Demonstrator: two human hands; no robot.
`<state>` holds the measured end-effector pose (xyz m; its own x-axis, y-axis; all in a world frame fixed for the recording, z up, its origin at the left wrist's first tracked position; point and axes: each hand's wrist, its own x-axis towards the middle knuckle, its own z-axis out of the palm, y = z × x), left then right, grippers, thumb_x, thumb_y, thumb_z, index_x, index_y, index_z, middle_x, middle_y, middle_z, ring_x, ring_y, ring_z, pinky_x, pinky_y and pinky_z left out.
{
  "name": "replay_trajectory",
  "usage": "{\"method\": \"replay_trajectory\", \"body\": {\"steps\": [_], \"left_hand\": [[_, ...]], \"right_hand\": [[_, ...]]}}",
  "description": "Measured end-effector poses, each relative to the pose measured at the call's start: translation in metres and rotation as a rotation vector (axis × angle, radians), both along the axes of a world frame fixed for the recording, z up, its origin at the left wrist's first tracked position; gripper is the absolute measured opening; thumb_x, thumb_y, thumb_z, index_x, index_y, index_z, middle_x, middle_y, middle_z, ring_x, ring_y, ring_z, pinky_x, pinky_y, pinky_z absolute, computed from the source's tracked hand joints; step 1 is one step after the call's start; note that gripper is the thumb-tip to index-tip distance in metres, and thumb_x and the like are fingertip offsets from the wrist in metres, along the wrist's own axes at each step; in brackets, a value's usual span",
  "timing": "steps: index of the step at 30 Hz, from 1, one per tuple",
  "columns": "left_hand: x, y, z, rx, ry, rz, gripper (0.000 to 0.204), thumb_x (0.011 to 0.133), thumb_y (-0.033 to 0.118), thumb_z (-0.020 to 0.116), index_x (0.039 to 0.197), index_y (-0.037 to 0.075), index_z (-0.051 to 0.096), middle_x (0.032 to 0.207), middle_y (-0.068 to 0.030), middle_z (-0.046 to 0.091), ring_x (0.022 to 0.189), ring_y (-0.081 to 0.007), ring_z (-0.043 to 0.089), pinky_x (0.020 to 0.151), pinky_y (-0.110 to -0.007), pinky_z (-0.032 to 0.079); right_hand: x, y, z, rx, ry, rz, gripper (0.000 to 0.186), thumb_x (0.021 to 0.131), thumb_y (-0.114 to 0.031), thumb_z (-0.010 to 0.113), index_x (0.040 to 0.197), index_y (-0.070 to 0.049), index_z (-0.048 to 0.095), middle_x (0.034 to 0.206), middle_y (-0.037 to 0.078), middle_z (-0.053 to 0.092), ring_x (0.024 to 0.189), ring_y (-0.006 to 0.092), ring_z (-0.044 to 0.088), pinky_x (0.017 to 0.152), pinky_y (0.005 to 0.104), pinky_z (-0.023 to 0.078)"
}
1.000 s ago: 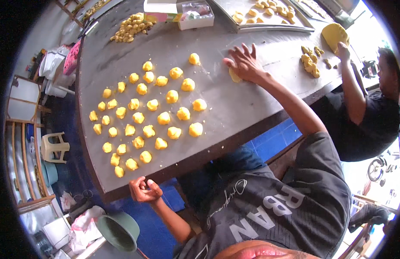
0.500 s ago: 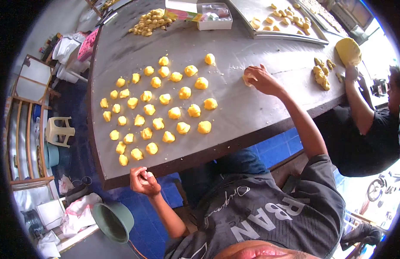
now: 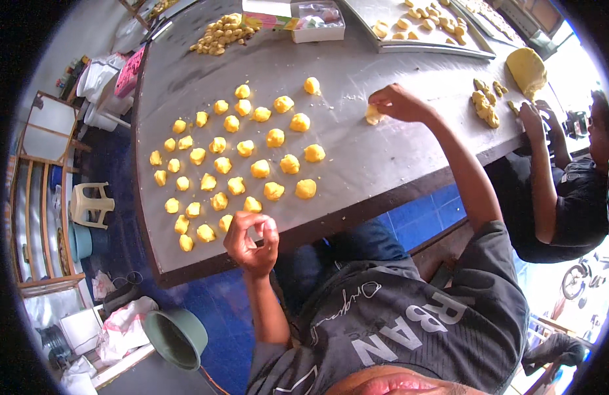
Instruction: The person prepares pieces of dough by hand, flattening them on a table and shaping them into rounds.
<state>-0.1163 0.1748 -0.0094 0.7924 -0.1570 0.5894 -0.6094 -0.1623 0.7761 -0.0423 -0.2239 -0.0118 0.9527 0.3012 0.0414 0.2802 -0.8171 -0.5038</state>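
Note:
My right hand (image 3: pixel 398 103) reaches across the metal table, fingers bent and pressed together on a pale yellow piece of dough (image 3: pixel 374 116) that rests on the surface. My left hand (image 3: pixel 252 243) is raised over the table's near edge. Its fingers curl in to meet the thumb in a ring; whether something small sits at the tips is hidden. Just beyond it, loose rows of yellow dough balls (image 3: pixel 260 168) cover the left half of the table, and the hand covers part of the closest ones.
A pile of small pale pieces (image 3: pixel 219 36) and an open white box (image 3: pixel 319 29) stand at the back. A tray (image 3: pixel 423 47) of shaped pieces is behind right. At right, a co-worker's hands (image 3: pixel 534 118) are near a big dough lump (image 3: pixel 528 72). A green basin (image 3: pixel 176 339) stands lower left.
My left hand has risen and moved right, over the table edge. My right hand has closed its fingers on the dough piece. The co-worker's hand has come down from the big lump.

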Motion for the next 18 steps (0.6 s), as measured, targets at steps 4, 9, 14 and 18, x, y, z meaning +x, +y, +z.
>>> {"method": "replay_trajectory", "body": {"steps": [4, 9, 14, 18], "left_hand": [[0.006, -0.014, 0.003, -0.022, 0.046, -0.09, 0.009, 0.075, 0.003, 0.062, 0.08, 0.004, 0.055, 0.07, -0.0029, 0.052, 0.057, -0.0103, 0.043, 0.055, -0.023, 0.037], [0.002, -0.012, -0.005, -0.017, 0.104, -0.104, 0.009, 0.076, 0.003, 0.061, 0.082, 0.002, 0.054, 0.073, -0.0031, 0.05, 0.062, -0.01, 0.044, 0.06, -0.023, 0.04], [-0.008, 0.0, -0.018, -0.073, 0.14, -0.034, 0.01, 0.075, 0.004, 0.061, 0.082, 0.002, 0.054, 0.072, -0.0044, 0.052, 0.06, -0.0105, 0.044, 0.056, -0.022, 0.039], [-0.014, 0.011, -0.02, -0.113, 0.138, 0.021, 0.01, 0.078, 0.005, 0.058, 0.084, -0.001, 0.052, 0.073, -0.0061, 0.049, 0.061, -0.0109, 0.045, 0.057, -0.022, 0.039]], "right_hand": [[0.004, -0.013, -0.006, 0.248, 0.198, -0.164, 0.02, 0.08, -0.012, 0.057, 0.096, -0.001, 0.062, 0.083, 0.013, 0.066, 0.074, 0.0213, 0.063, 0.068, 0.0331, 0.049], [0.011, 0.0, -0.004, 0.1, 0.099, -0.068, 0.022, 0.082, -0.018, 0.056, 0.097, -0.003, 0.063, 0.081, 0.013, 0.066, 0.076, 0.0227, 0.064, 0.069, 0.0338, 0.049], [0.016, -0.004, -0.002, -0.251, -0.218, -0.104, 0.054, 0.086, -0.044, 0.053, 0.121, -0.003, 0.049, 0.119, 0.018, 0.053, 0.113, 0.0316, 0.049, 0.095, 0.0431, 0.038], [0.046, 0.02, -0.012, -0.363, -0.53, -0.456, 0.07, 0.086, -0.057, 0.042, 0.133, -0.005, 0.033, 0.138, 0.016, 0.032, 0.13, 0.0355, 0.025, 0.106, 0.0527, 0.017]]}}
